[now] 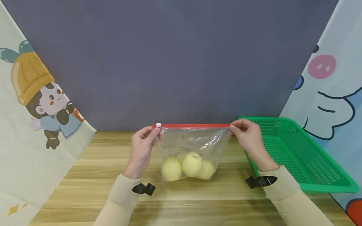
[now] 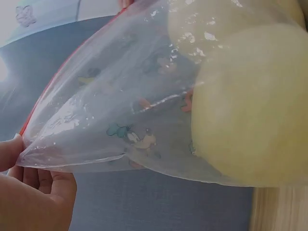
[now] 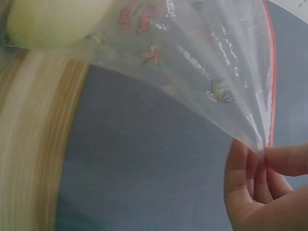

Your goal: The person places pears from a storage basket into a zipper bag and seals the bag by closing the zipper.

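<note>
A clear zipper bag (image 1: pixel 195 141) with a red top strip hangs between both hands in the head view. Several pale yellow-green pears (image 1: pixel 192 164) rest at its bottom. My left hand (image 1: pixel 141 149) pinches the upper left corner, right beside the white slider (image 1: pixel 158 125). The upper right corner is pinched between thumb and fingers of my right hand (image 1: pixel 250 138). The red strip (image 1: pixel 195 126) runs straight and taut from one hand to the other. Small coloured cartoon prints (image 2: pixel 137 137) show on the plastic in the left wrist view.
A green perforated plastic basket (image 1: pixel 302 188) stands at the right, partly behind the right forearm. Below the bag lies a wood-grain tabletop (image 1: pixel 198 207). A grey-blue panel (image 1: pixel 181 62) rises at the back, with cartoon-printed sheets (image 1: pixel 36 103) on both sides.
</note>
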`<action>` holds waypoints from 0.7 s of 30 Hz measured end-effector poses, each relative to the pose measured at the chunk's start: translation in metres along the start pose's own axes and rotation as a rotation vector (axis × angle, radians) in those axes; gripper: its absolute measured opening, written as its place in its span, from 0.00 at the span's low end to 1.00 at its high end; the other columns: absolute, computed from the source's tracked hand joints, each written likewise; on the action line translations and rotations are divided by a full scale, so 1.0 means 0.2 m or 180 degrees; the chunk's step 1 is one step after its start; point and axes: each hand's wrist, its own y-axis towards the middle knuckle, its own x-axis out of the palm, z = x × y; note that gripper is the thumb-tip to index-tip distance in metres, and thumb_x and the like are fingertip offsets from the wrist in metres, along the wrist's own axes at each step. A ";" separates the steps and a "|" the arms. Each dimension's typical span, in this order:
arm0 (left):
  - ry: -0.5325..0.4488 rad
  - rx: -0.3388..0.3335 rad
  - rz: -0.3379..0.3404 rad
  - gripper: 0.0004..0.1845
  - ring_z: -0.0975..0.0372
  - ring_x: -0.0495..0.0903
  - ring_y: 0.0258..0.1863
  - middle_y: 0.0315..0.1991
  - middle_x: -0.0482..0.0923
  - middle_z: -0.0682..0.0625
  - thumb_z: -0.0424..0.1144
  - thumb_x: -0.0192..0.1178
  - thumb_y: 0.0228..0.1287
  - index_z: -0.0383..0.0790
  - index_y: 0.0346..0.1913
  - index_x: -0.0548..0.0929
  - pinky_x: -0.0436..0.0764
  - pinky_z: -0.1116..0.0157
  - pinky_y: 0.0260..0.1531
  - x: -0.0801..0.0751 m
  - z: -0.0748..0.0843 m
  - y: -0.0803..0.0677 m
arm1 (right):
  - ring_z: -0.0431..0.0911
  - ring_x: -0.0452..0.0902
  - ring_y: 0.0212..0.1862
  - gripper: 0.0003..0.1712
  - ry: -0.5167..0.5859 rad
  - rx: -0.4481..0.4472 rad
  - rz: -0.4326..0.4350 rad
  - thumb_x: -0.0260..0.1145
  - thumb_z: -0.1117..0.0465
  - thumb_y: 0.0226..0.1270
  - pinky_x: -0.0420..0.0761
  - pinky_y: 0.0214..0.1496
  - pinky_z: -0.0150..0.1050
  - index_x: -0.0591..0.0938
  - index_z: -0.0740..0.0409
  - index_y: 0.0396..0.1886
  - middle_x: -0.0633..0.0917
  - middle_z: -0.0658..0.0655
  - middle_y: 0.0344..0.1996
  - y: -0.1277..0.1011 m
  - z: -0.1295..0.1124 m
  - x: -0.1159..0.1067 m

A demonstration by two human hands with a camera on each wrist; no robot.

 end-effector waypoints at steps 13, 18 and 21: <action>0.0252 0.0198 -0.0003 0.05 0.62 0.83 0.27 0.28 0.86 0.48 0.26 0.64 0.68 0.23 0.39 0.84 0.86 0.68 0.32 0.08 0.00 0.04 | 0.54 0.80 0.48 0.14 -0.0829 -0.0421 -0.0367 0.64 0.67 0.73 0.81 0.50 0.47 0.80 0.64 0.55 0.84 0.64 0.46 -0.01 -0.02 0.01; 0.0360 0.0219 0.0068 0.09 0.63 0.83 0.26 0.27 0.85 0.48 0.25 0.64 0.67 0.16 0.41 0.82 0.86 0.68 0.31 0.11 0.00 0.03 | 0.57 0.78 0.51 0.14 -0.1004 -0.0728 -0.0529 0.64 0.68 0.71 0.82 0.54 0.55 0.81 0.64 0.55 0.82 0.63 0.49 -0.03 -0.14 0.05; 0.0445 0.0234 0.0076 0.11 0.63 0.83 0.26 0.27 0.85 0.46 0.26 0.65 0.68 0.15 0.42 0.81 0.86 0.68 0.30 0.12 0.01 0.03 | 0.57 0.78 0.54 0.14 -0.1072 -0.0862 -0.0652 0.64 0.68 0.71 0.81 0.56 0.55 0.82 0.63 0.55 0.82 0.61 0.50 -0.03 -0.23 0.09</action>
